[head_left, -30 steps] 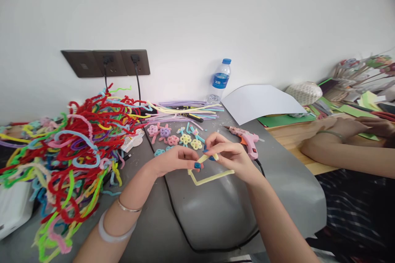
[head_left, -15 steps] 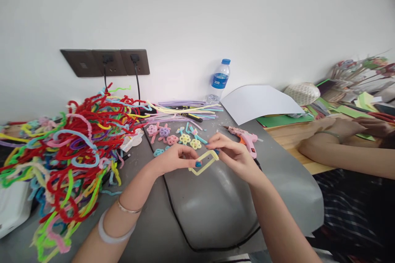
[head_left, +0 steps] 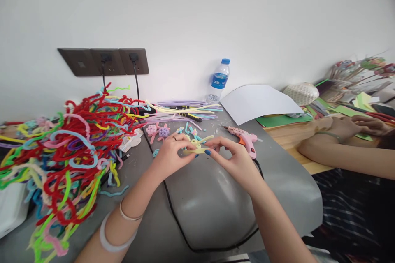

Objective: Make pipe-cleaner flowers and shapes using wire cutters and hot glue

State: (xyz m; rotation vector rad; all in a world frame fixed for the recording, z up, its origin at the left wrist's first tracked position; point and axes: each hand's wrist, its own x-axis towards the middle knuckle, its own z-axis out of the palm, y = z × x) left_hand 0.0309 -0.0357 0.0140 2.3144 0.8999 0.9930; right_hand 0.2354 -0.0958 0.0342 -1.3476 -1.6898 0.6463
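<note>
Between my two hands is a pale yellow pipe cleaner (head_left: 201, 151), bent and seen nearly edge-on. My left hand (head_left: 173, 152) pinches its left part between thumb and fingers. Thumb and forefinger of my right hand (head_left: 231, 156) grip the right part, close to the left fingertips. Just behind my hands lie small pipe-cleaner flowers: a pink flower (head_left: 151, 130), a purple flower (head_left: 163, 132), and yellow and blue ones partly hidden by my fingers. Farther back lies a bundle of straight pastel pipe cleaners (head_left: 185, 109).
A heap of tangled, colourful pipe cleaners (head_left: 83, 144) covers the left side. To the right lies a pink glue gun (head_left: 245, 136), its black cord (head_left: 185, 234) looping across the grey table. A water bottle (head_left: 220, 80) leans by the wall. Another person's arm (head_left: 345, 152) rests at the right.
The pipe cleaner has turned from an open four-sided outline to a nearly edge-on view. My hands have come closer together and slightly up, now covering some of the flowers.
</note>
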